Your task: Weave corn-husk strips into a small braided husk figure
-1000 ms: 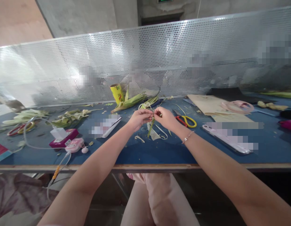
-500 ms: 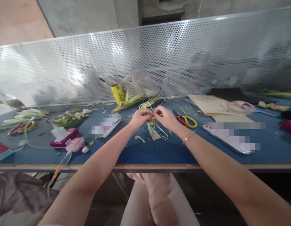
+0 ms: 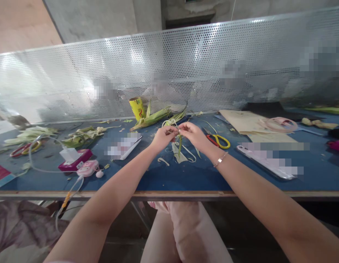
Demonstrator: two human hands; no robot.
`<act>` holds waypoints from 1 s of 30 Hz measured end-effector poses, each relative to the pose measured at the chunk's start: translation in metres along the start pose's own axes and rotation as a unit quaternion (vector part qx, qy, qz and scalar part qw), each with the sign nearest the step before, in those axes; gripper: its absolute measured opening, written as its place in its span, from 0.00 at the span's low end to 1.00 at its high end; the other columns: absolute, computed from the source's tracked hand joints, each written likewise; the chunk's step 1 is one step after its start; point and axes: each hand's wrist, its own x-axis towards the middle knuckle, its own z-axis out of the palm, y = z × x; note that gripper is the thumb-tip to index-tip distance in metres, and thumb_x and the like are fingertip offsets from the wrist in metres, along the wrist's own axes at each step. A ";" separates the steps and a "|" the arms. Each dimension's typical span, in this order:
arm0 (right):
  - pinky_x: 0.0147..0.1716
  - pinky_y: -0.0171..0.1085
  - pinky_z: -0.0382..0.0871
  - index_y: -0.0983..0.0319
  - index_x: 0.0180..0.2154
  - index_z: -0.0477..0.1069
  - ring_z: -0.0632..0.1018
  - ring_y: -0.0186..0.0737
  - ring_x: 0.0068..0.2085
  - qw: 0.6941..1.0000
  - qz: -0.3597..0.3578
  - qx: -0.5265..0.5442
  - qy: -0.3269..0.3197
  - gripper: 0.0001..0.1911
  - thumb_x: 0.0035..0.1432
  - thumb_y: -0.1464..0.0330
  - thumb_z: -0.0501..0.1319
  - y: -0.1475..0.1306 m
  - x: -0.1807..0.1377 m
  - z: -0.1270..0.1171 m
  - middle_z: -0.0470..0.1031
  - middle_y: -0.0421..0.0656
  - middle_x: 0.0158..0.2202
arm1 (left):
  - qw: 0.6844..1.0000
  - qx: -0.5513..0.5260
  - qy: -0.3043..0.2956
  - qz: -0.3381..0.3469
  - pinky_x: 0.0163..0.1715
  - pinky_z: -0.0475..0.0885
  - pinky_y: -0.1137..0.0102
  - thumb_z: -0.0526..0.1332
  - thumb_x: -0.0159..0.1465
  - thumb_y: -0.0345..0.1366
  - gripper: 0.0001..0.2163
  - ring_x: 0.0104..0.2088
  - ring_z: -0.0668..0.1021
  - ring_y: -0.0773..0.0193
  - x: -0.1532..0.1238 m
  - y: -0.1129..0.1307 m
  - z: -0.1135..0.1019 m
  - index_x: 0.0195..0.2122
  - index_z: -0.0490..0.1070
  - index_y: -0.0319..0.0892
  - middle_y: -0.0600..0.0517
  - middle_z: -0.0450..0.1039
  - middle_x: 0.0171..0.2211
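My left hand and my right hand meet above the middle of the blue table. Both pinch the top of a narrow green leaf strip that hangs down between them. Under the strip lie pale husk pieces on the table. A beaded bracelet circles my right wrist. Just right of my right hand lie scissors with red and yellow handles.
A perforated metal screen closes the table's back. Corn husks and a yellow tube lie behind my hands. At left are more husks, a pink box, a charger cable. At right are a phone and cardboard.
My two hands have drawn slightly closer together and risen a little, still working the top of the green strip. Nothing else on the table has moved.
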 end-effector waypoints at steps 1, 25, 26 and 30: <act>0.33 0.37 0.63 0.62 0.34 0.67 0.70 0.35 0.33 1.000 0.014 0.023 0.002 0.10 0.50 0.63 0.58 -0.001 0.000 0.001 0.70 0.41 0.31 | 1.000 0.005 0.006 0.003 0.25 0.70 0.73 0.61 0.53 0.31 0.04 0.21 0.71 0.73 0.000 0.001 0.000 0.29 0.69 0.38 0.56 0.69 0.24; 0.24 0.34 0.50 0.60 0.21 0.56 0.57 0.31 0.23 0.999 0.041 0.015 0.028 0.15 0.53 0.60 0.55 -0.004 -0.001 0.004 0.54 0.34 0.19 | 0.989 0.127 -0.017 0.079 0.26 0.59 0.72 0.53 0.60 0.31 0.05 0.21 0.65 0.69 -0.005 0.001 0.002 0.27 0.58 0.43 0.58 0.61 0.17; 0.24 0.34 0.50 0.60 0.20 0.56 0.58 0.31 0.23 0.999 0.037 0.006 0.029 0.15 0.54 0.60 0.55 -0.004 -0.001 0.003 0.54 0.34 0.19 | 0.988 0.129 -0.013 0.081 0.26 0.58 0.72 0.53 0.60 0.31 0.05 0.21 0.64 0.70 -0.006 0.001 0.002 0.27 0.58 0.43 0.58 0.61 0.17; 0.22 0.34 0.50 0.60 0.19 0.55 0.57 0.30 0.21 0.999 0.026 -0.008 0.024 0.18 0.54 0.58 0.55 -0.005 -0.001 0.002 0.55 0.34 0.17 | 0.987 0.131 0.006 0.089 0.27 0.56 0.73 0.54 0.61 0.33 0.09 0.22 0.62 0.70 -0.008 0.004 0.003 0.24 0.57 0.42 0.58 0.58 0.18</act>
